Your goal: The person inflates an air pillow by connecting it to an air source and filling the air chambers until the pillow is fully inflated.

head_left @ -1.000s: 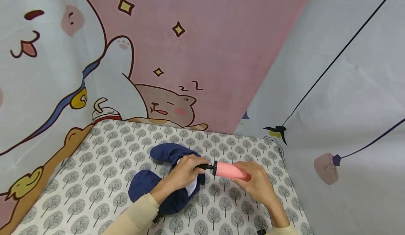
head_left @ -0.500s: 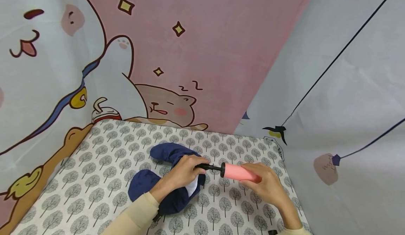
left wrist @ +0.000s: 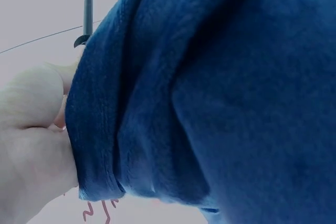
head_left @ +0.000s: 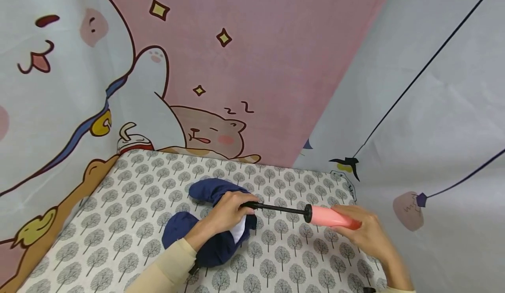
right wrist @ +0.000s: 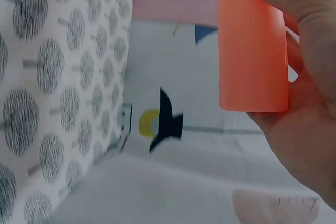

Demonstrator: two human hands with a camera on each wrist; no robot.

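Observation:
A hand pump with a pink barrel and a black rod is held level above the cloth in the head view. My left hand grips the black handle at the rod's outer end. Around the barrel's far end, my right hand curls its thumb and fingers. The rod is drawn well out of the barrel. Below and beside my left hand lies a navy U-shaped neck pillow with a white patch, partly hidden by hand and forearm. It fills most of the left wrist view.
A white cloth with a tree print covers the table. Behind it stands a pink curtain with cartoon animals, and a pale curtain borders the right side.
My right hand has moved to the right with the pump's barrel, and a longer stretch of black rod shows. My left hand and the neck pillow have stayed nearly in place.

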